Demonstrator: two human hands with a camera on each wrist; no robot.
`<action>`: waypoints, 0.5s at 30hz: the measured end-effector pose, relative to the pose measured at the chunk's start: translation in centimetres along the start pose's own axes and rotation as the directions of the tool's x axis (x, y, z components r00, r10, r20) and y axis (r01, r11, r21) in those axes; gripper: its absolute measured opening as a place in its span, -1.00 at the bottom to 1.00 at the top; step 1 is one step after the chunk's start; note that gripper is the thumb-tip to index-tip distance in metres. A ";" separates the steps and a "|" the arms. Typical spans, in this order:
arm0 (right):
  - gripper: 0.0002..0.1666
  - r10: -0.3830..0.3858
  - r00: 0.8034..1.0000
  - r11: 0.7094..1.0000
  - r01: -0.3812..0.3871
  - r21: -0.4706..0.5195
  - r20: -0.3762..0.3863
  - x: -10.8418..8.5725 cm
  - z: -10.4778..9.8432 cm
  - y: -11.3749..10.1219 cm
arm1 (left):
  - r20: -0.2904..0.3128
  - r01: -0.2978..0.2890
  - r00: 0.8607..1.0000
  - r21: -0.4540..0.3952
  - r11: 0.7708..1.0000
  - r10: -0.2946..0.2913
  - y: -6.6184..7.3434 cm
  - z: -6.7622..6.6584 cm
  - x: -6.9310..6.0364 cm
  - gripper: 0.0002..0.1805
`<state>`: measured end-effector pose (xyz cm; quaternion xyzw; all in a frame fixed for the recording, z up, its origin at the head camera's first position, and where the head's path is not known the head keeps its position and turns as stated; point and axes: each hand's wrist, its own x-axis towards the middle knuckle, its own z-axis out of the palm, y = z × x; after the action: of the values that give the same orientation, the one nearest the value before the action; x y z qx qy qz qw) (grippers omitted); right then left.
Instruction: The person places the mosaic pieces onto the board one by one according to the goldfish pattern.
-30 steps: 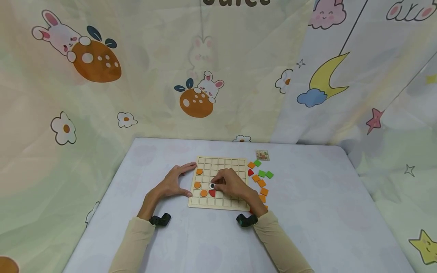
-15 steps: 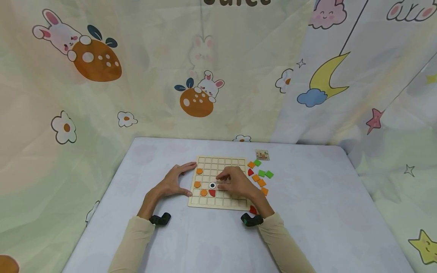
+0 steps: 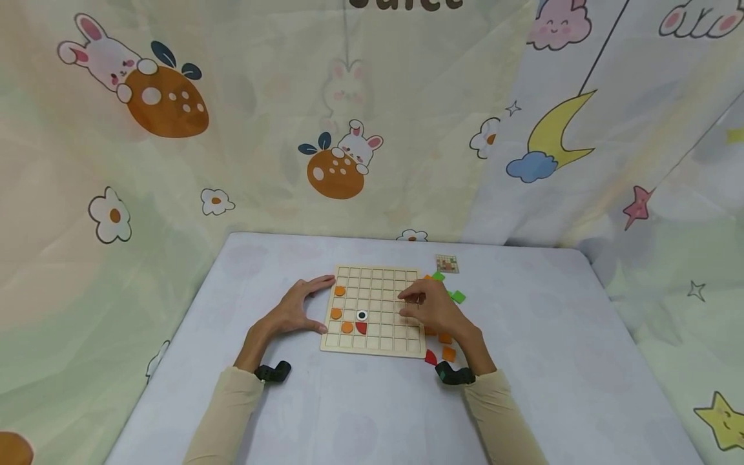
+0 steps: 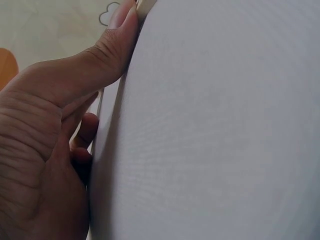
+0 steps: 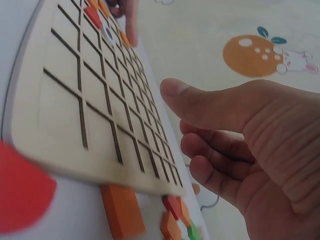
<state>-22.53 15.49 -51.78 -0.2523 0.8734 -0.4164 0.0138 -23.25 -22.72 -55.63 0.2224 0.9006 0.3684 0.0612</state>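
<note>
A pale wooden grid board (image 3: 378, 284) lies flat on the table. My left hand (image 3: 289, 311) touches its left edge, thumb and forefinger spread apart; the thumb (image 4: 95, 60) fills part of the left wrist view. Several orange discs (image 3: 340, 291) sit in squares on the board's left side. Beside them are a white disc with a black centre (image 3: 361, 316) and a red quarter-circle piece (image 3: 361, 328). My right hand (image 3: 437, 309) hovers over the board's right edge, holding nothing. In the right wrist view, the fingers (image 5: 210, 107) are loosely bent with a gap below the thumb.
Right of the board lie loose orange tiles (image 3: 449, 354), green tiles (image 3: 458, 297) and a red piece (image 3: 431, 357); my right hand hides some of them. A small patterned card (image 3: 447, 263) lies at the back right. A printed curtain (image 3: 256, 129) hangs behind the table (image 3: 523, 387).
My right hand has let go of the white disc with a black centre, which stays on the board, and moved right to the loose pieces. The left hand has stayed still.
</note>
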 end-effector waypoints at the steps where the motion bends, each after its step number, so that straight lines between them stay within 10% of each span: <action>1: -0.67 0.006 1.000 1.000 -0.006 0.003 -0.007 -0.2 -0.3 0.2 | -0.001 -0.003 1.000 0.001 1.000 0.003 0.0 0.0 0.0 0.31; 15: -0.69 0.091 0.994 0.990 -0.097 -0.098 -0.065 -3.5 -4.0 2.6 | -0.002 -0.008 1.000 0.000 1.000 0.008 -0.1 0.0 0.0 0.33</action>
<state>-21.53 21.34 -51.68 -0.1985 0.9043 -0.3780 -0.0057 -23.28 -22.84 -55.71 0.2255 0.8998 0.3688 0.0587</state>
